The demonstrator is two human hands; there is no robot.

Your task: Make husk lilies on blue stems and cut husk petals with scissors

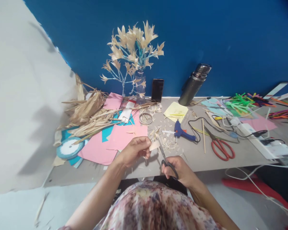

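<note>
Between the thumb and fingers of my left hand is a small piece of pale corn husk, held above the table's front part. My right hand is closed round the black handles of a pair of scissors. The blades point up and away from me, right beside the husk piece; whether they touch it I cannot tell. Pale husk clippings lie scattered on the table behind the scissors. A blue glue gun lies just beyond them to the right.
Husk flowers stand in a bottle by the blue wall. Dried husks, pink sheets and a ribbon spool lie left. Right are a dark flask, red-handled scissors and a power strip with cords. A phone leans behind.
</note>
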